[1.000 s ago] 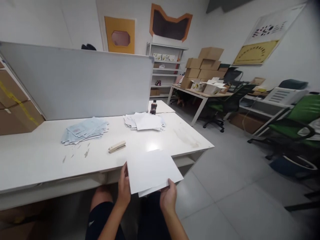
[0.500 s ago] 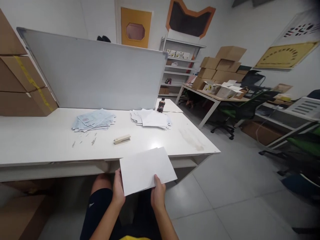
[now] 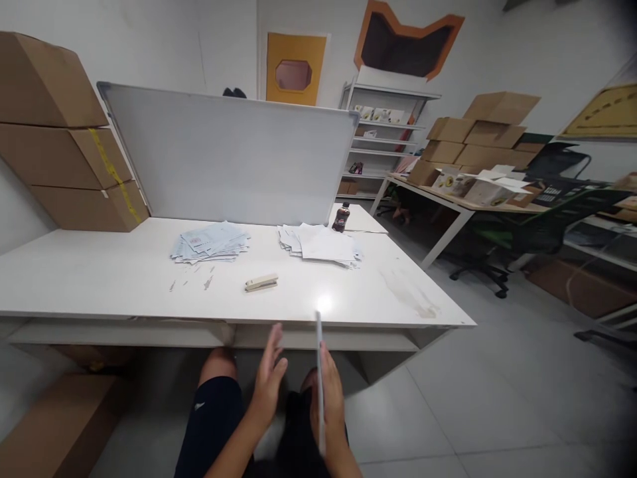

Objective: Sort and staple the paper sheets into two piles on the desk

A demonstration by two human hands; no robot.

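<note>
White sheets of paper [image 3: 320, 385] stand edge-on above my lap, so only their thin side shows. My right hand [image 3: 332, 398] grips them from the right, its fingers along the far face. To their left, my left hand [image 3: 269, 378] is apart from the paper, fingers extended and holding nothing. On the table ahead lies a cream stapler [image 3: 261, 283]. Behind it are a pile of bluish printed papers [image 3: 212, 241] on the left and a pile of white papers [image 3: 326, 244] on the right.
A dark bottle [image 3: 341, 217] stands behind the white pile. A whiteboard [image 3: 229, 159] rises along the table's back edge, beside stacked cardboard boxes [image 3: 60, 159]. The white table's [image 3: 119, 285] front edge is just beyond my hands. An office chair [image 3: 527, 226] stands to the right.
The paper has turned from lying nearly flat to upright and edge-on. My left hand has let go of it and opened. The view has shifted left.
</note>
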